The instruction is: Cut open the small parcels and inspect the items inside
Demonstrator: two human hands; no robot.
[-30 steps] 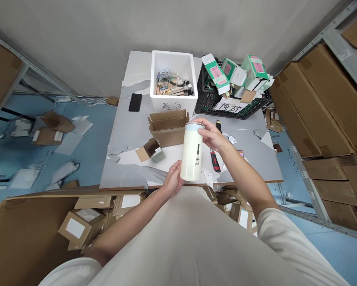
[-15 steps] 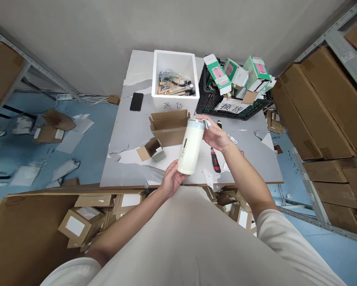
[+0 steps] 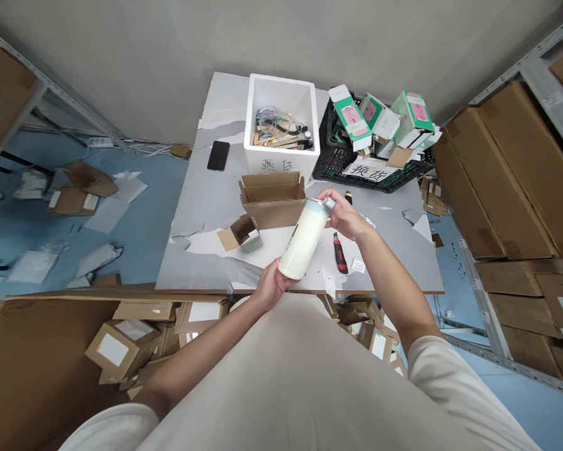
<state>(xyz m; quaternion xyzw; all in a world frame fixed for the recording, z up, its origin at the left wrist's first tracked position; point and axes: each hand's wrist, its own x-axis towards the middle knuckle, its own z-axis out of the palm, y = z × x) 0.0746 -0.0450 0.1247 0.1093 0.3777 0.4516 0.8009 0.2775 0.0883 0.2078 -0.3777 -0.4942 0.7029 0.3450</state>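
Observation:
A cream-coloured bottle (image 3: 304, 241) with a pale blue lid is held tilted over the front of the table, its top leaning right. My left hand (image 3: 270, 286) is closed round the bottle's base. At the lid, my right hand (image 3: 344, 215) grips the top by its strap. Behind the bottle is an open long brown box (image 3: 274, 210). A small open carton (image 3: 241, 235) lies to the left. Right of the bottle rests a red and black box cutter (image 3: 340, 254).
A white foam box (image 3: 284, 161) of mixed items and a black crate (image 3: 325, 150) of green-and-white cartons stand at the table's back. A phone (image 3: 218, 155) lies at the left. A large carton (image 3: 41, 363) of brown boxes is below the table's front edge.
The bottle has turned about its length, so its printed lettering faces further left, and it leans slightly more. My right hand has moved slightly down and right with the lid. The view has shifted slightly.

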